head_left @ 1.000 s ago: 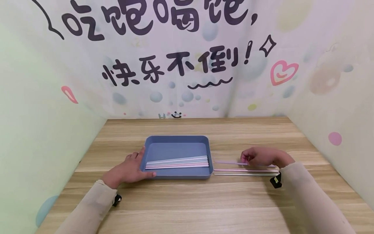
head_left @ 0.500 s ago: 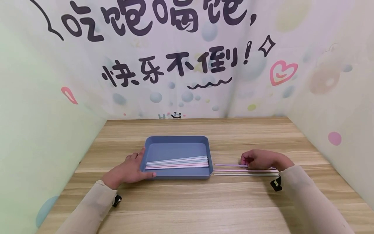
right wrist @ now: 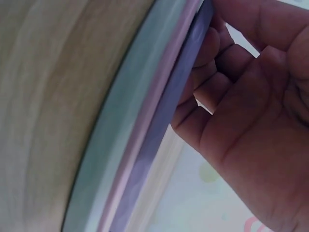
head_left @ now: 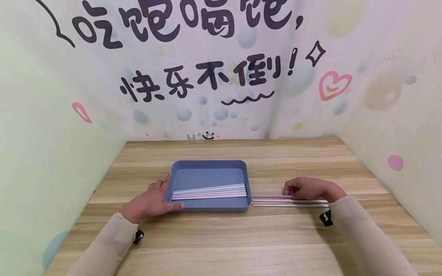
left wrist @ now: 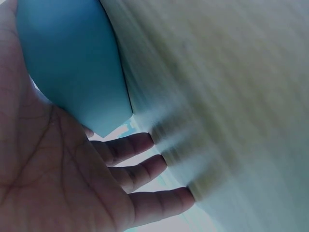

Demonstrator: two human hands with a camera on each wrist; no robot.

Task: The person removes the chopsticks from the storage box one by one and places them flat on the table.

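My left hand (head_left: 152, 199) rests against the left end of the blue tray (head_left: 210, 174), thumb over its near rim. In the left wrist view, three straight fingers (left wrist: 140, 166) touch the table beside the tray's wall. Several pale chopsticks (head_left: 208, 191) lie side by side in the tray. To the tray's right, my right hand (head_left: 307, 188) pinches a purple chopstick (head_left: 266, 196) low at the table. A pink chopstick (head_left: 272, 201) and a pale green chopstick (head_left: 276, 206) lie nearer me, partly hidden by the right hand and sleeve. The right wrist view shows curled fingers at the purple chopstick (right wrist: 166, 108).
The wooden table (head_left: 221, 241) runs back to a printed curtain (head_left: 207, 111) with large dark characters. Pale walls stand close on the left (head_left: 51, 153) and right (head_left: 407, 126). Each wrist wears a black strap.
My right hand has moved slightly towards me, bringing the purple chopstick from a slant to nearly parallel beside the pink one. My left hand and the tray have stayed put.
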